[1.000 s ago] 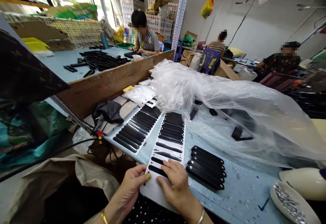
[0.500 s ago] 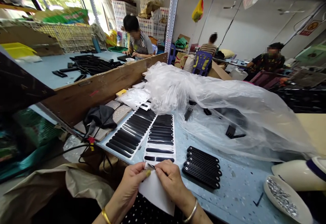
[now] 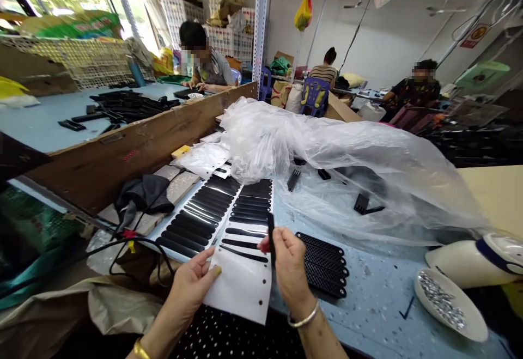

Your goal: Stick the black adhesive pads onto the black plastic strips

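Note:
My left hand (image 3: 195, 281) pinches the left edge of a white backing sheet (image 3: 241, 288) between thumb and fingers. Black rounded strips lie in a row on the sheet's upper part, while its near end is bare white with small dark dots. Held upright in the closed fingers of my right hand (image 3: 289, 263) is a loose black strip (image 3: 271, 233), just above the sheet's right edge. A second sheet of black strips (image 3: 192, 225) lies alongside to the left. Right of my right hand sits a row of black textured bars (image 3: 321, 261) with round ends.
A white bowl of small metal fasteners (image 3: 443, 302) stands at the right, near a black L-shaped key (image 3: 407, 309) and a cream-coloured container (image 3: 469, 261). Clear plastic sheeting (image 3: 327, 146) covers the back. A wooden board (image 3: 134, 141) borders the left. Other people sit farther off.
My right hand has moved up and right, away from my left hand, with a black strip in it. The sheet's near end now lies flatter. The view has shifted slightly right.

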The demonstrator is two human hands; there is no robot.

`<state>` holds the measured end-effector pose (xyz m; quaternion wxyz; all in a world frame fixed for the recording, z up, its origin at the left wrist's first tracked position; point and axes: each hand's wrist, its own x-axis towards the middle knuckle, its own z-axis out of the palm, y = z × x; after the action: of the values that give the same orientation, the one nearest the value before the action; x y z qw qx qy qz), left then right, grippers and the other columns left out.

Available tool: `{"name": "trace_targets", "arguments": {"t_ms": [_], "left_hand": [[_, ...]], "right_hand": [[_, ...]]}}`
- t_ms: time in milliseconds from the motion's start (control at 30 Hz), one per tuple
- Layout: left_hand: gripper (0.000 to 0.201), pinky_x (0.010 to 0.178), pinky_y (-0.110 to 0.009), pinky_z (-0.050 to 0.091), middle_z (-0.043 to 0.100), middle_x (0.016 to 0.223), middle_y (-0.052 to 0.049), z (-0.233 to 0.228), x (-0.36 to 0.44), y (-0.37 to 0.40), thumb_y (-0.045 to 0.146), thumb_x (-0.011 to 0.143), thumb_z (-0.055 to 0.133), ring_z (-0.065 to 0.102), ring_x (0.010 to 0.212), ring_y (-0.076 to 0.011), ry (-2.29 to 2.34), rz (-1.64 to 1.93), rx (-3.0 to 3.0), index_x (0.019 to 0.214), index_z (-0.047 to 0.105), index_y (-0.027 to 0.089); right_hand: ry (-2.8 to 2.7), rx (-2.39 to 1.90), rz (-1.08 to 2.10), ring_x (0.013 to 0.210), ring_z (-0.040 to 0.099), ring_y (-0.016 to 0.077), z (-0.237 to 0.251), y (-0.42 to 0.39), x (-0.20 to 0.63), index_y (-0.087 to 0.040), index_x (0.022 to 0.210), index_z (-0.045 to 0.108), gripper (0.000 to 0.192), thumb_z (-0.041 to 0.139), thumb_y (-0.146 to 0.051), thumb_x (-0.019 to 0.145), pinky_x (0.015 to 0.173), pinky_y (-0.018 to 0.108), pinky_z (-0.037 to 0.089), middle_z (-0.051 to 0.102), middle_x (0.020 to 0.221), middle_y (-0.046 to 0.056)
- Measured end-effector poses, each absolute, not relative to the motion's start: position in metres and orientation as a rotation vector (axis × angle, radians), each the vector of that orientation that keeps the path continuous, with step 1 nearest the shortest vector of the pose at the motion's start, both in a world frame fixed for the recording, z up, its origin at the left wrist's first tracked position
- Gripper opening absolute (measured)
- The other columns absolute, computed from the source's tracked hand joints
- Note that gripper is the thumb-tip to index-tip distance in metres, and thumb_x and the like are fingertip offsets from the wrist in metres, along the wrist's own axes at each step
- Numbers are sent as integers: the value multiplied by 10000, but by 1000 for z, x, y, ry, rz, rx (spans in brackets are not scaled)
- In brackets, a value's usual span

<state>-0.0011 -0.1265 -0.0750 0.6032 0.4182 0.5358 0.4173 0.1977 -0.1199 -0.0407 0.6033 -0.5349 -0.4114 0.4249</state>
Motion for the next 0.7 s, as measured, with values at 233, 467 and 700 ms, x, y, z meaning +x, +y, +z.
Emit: {"name": "trace_targets", "arguments": {"t_ms": [233,467,700], "left_hand": [[356,828,-402,564,768,984,-99,-79,-20,-102,262,811,545,724,863,-285,1631,1118,2300,1123,698,185],[292,593,-257,563,761,822,-41,-57,34,-141,347,760,745,682,619,-183,1295,1040,1814,1021,714,222],[397,372,-145,333,563,449,18,-50,106,-144,512,724,754,485,380,-73,926,525,894,656,626,143]], "right_hand": [[-1176,-1304,738,604,622,137,-18,-157,265,-180,989,710,176,610,-304,915,574,242,511,671,720,19],[-1678,-1309,467,664,650,175,-56,-216,261,-174,1094,707,224,585,-190,906,589,282,527,649,760,60],[-1760,-1356,164,642,643,200,-65,-235,274,-128,1127,647,258,604,-200,883,545,311,537,663,769,79]]}}
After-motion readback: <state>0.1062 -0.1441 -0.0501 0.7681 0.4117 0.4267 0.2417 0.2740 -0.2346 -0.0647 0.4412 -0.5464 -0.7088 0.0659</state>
